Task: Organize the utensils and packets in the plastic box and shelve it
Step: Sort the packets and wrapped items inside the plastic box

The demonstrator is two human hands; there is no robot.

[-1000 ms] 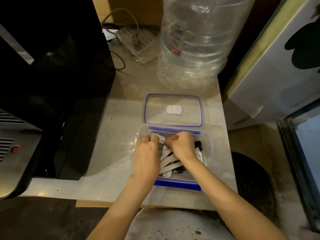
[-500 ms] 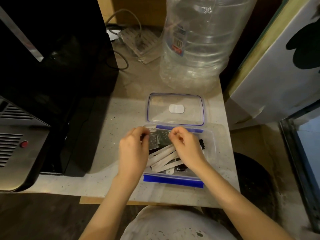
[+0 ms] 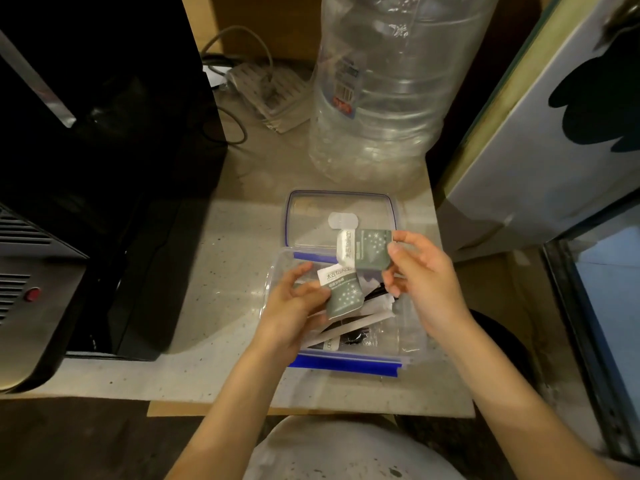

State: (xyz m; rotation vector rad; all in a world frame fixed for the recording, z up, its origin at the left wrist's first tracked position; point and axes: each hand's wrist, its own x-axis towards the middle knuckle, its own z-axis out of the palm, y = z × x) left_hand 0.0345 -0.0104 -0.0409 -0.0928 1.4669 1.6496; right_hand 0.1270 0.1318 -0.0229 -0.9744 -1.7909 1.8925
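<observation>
A clear plastic box [image 3: 410, 336] with blue clips stands open on the speckled counter, its lid [image 3: 311, 220] folded back behind it. Inside lie white paper-wrapped utensils [image 3: 367, 315] and black pieces in plastic. My left hand [image 3: 294, 306] pinches a grey-green packet with a white top [image 3: 343, 294] above the box's left half. Over the hinge, my right hand [image 3: 422, 271] holds a second grey-green packet [image 3: 367, 251] turned sideways.
A large clear water bottle [image 3: 384, 95] stands behind the lid. A black appliance [image 3: 97, 161] and a grey machine with a red button [image 3: 33, 294] fill the left. A power strip with cables [image 3: 266, 91] lies at the back. A white panel [image 3: 554, 126] leans on the right.
Both hands have lifted out of the box, each with a packet. The right hand went up and to the right, and the two packets are now apart.
</observation>
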